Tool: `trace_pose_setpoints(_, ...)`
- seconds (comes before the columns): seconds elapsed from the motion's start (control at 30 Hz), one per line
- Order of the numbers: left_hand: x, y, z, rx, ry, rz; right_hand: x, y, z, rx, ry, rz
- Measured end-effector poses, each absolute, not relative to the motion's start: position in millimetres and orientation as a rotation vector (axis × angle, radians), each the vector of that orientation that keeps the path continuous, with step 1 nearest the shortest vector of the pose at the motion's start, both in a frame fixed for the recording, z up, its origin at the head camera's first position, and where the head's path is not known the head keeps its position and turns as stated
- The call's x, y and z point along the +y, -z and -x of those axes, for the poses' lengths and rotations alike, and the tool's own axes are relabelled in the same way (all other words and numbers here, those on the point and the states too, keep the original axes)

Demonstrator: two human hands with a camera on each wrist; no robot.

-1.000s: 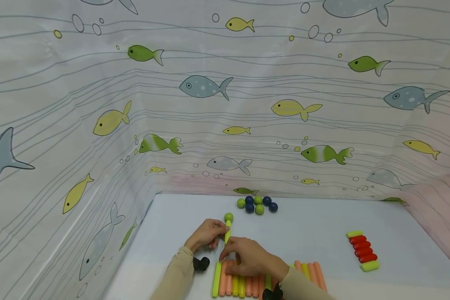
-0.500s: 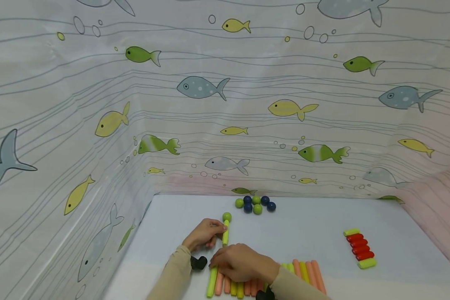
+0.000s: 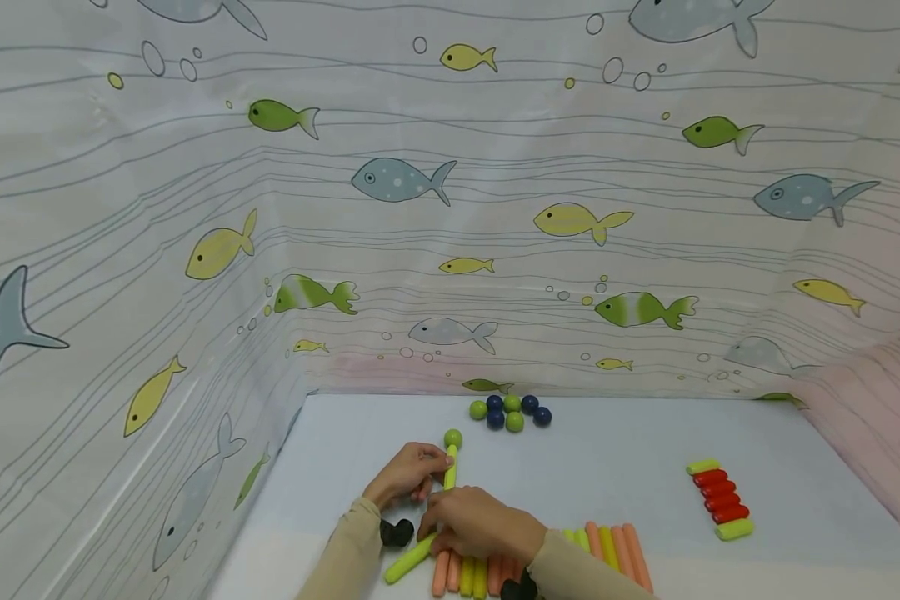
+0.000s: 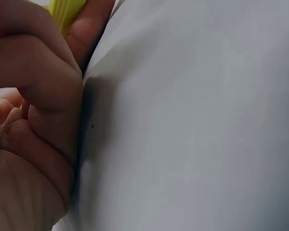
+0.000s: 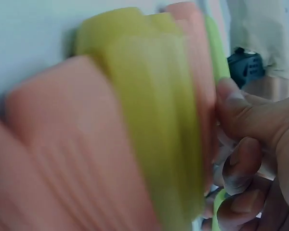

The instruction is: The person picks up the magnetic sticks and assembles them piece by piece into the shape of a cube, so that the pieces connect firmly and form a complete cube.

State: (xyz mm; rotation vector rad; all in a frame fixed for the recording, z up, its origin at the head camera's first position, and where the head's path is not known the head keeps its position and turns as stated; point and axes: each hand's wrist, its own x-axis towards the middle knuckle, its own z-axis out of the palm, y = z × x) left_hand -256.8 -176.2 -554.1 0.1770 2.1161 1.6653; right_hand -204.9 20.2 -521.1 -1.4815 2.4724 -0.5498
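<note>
In the head view my left hand (image 3: 408, 473) pinches a yellow-green stick (image 3: 451, 476) that stands lengthwise, its far end at a green ball (image 3: 453, 438). Just nearer, my right hand (image 3: 482, 523) grips the upper end of another yellow-green stick (image 3: 408, 561), which slants down to the left beside the row of sticks. The right wrist view shows the thumb and fingers of that hand (image 5: 260, 144) at the green stick (image 5: 216, 48), beside a salmon stick (image 5: 195, 62). In the left wrist view, curled fingers (image 4: 43, 72) lie by a yellow-green piece (image 4: 66, 12).
A row of salmon and yellow sticks (image 3: 637, 557) lies at the near edge, partly under my right arm. Green and dark blue balls (image 3: 514, 422) cluster at the back. On the right, several red pieces (image 3: 722, 503) lie between two green ones (image 3: 735, 529).
The leftmost green stick has swung from lying parallel with the row to a slant, its near end out to the left. My right hand moved left onto it; my left hand keeps its pinch.
</note>
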Motion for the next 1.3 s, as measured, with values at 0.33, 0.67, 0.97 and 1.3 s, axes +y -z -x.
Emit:
trace_pose_setpoints(0.33, -176, 555, 255, 2.116, -1.671, -0.207, 65, 497, 229, 2.501, 0.812, 1.176)
trace_pose_setpoints(0.67, -173, 556, 252, 2.170, -1.659, -0.215, 132, 529, 272, 2.661, 1.143, 0.781)
trace_pose_setpoints(0.97, -169, 557, 254, 2.235, -1.624, -0.192, 139, 552, 286, 2.588, 1.390, 0.441)
trace_pose_setpoints(1.3, -166, 557, 252, 2.327, -1.568, -0.150, 133, 563, 296, 2.502, 1.531, 0.296)
